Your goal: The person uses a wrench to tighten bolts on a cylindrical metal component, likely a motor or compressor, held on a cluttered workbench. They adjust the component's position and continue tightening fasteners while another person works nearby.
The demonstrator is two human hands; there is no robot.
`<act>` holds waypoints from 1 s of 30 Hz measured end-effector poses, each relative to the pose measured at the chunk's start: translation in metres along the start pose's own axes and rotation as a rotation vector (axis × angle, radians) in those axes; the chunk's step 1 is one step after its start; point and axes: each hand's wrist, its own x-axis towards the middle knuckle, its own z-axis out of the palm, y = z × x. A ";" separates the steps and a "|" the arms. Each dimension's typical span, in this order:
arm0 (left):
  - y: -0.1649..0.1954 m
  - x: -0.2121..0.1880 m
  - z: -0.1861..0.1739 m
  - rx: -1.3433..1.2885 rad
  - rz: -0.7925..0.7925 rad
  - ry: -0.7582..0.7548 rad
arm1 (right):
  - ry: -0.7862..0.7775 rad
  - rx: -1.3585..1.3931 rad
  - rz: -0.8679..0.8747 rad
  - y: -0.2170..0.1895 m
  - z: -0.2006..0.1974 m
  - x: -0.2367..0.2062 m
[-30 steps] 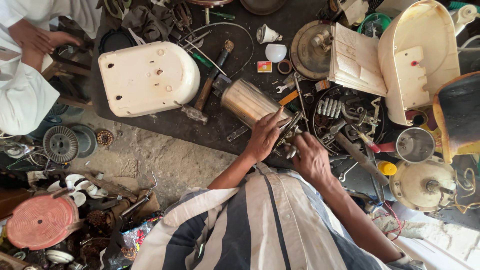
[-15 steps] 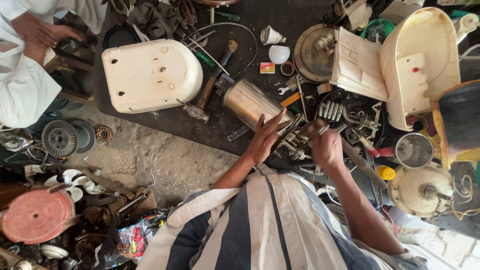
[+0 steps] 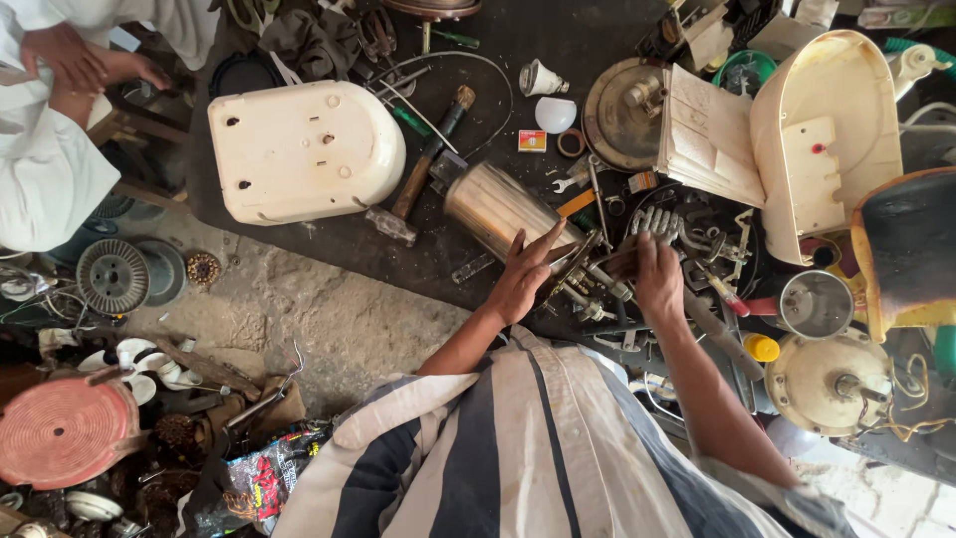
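Note:
My left hand (image 3: 523, 274) lies flat with fingers spread on a heap of small metal tools and parts (image 3: 583, 284), its fingertips touching the side of a shiny steel cylinder (image 3: 493, 207) that lies on its side. My right hand (image 3: 659, 279) reaches into the same heap a little to the right. Its fingers curl down over a dark brown part (image 3: 619, 261), beside a row of grey sockets (image 3: 652, 221). Whether it grips anything is hidden by the hand. Both hands rest on a dark workbench (image 3: 339, 244).
A cream plastic housing (image 3: 299, 149) lies at the left with a hammer (image 3: 428, 159) beside it. A tall cream casing (image 3: 827, 130) and round motor parts (image 3: 827, 384) crowd the right. Another person in white (image 3: 50, 149) sits at the far left. Fan parts litter the floor (image 3: 70, 428).
My hands were close together over the small parts; now the right hand has slid right, away from the left. The left hand has spread flat by the cylinder.

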 end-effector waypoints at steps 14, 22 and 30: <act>0.002 0.002 0.000 0.054 -0.004 -0.014 | -0.125 -0.822 -0.890 -0.040 0.024 -0.071; -0.002 0.004 0.003 0.049 -0.037 -0.027 | -0.164 -0.746 -0.625 -0.078 0.029 -0.074; -0.005 0.003 0.004 0.073 -0.002 0.004 | -0.213 -0.835 -0.640 -0.084 0.024 -0.073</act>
